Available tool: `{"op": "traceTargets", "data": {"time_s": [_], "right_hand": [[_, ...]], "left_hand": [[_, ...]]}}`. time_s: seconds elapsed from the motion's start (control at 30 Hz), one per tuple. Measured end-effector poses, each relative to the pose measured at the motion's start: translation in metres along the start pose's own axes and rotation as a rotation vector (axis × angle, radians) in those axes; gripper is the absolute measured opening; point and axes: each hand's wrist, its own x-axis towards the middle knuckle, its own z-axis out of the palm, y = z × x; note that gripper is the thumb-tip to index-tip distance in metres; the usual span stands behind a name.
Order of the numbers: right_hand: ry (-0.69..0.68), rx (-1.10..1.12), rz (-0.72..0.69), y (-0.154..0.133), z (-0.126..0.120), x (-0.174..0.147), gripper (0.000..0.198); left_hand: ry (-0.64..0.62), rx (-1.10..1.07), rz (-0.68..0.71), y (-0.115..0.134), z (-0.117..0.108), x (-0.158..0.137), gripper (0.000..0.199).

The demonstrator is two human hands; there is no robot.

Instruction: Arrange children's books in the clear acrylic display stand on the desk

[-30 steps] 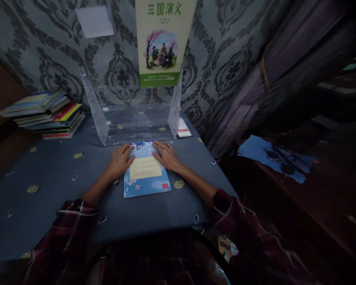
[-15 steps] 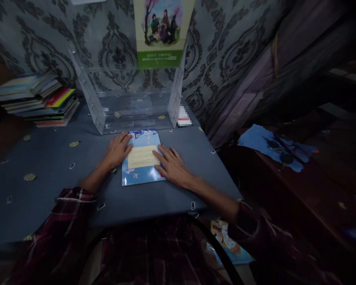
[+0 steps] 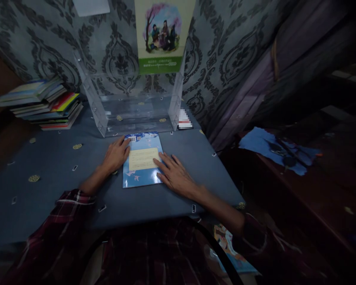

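Note:
A closed blue book [image 3: 142, 178] with a cream text panel and a barcode near its far edge lies flat on the blue tablecloth [image 3: 154, 206]. My left hand [image 3: 116, 155] rests along its left edge, fingers stretched out and the tips on the cover's far left part. On the right edge lies my right hand [image 3: 175, 174], its fingers spread and the tips reaching onto the text panel. Neither hand grips the book. Just behind the book stands a clear acrylic rack [image 3: 139, 128], holding an upright book with a green band [image 3: 160, 65] high up.
A leaning stack of books [image 3: 47, 107] stands at the back left. A small blurred white object [image 3: 184, 120] sits right of the rack. Below the table's right front edge lies a colourful book [image 3: 231, 249]. A blue cloth [image 3: 273, 148] covers part of a dark red surface.
My right hand has shifted slightly outward on the book's right side, while my left hand stays almost in place. The camera view has tilted up a little.

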Motion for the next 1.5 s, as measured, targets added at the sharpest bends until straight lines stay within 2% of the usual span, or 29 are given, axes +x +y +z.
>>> {"op": "traceTargets", "data": {"time_s": [0.4,0.6,0.77,1.2,1.4,1.5], "right_hand": [[-0.018,0.039,-0.051,0.004,0.0,-0.009,0.052],[-0.02,0.063,-0.095,0.005,-0.001,-0.02,0.055],[0.014,0.112,-0.094,0.007,0.001,-0.021,0.061],[0.023,0.136,-0.1,0.008,0.004,-0.021,0.06],[0.02,0.154,-0.082,0.009,0.004,-0.021,0.06],[0.009,0.165,-0.071,0.009,0.004,-0.021,0.062]], "left_hand": [[-0.052,0.009,0.049,-0.003,-0.006,-0.01,0.048],[-0.142,0.032,0.189,-0.014,-0.023,-0.041,0.05],[-0.238,0.07,0.395,-0.017,-0.039,-0.055,0.049],[-0.394,0.332,0.707,0.023,-0.075,-0.034,0.073],[-0.512,0.424,0.794,0.039,-0.077,-0.021,0.08],[-0.476,0.461,0.871,0.034,-0.073,-0.017,0.072]]}}
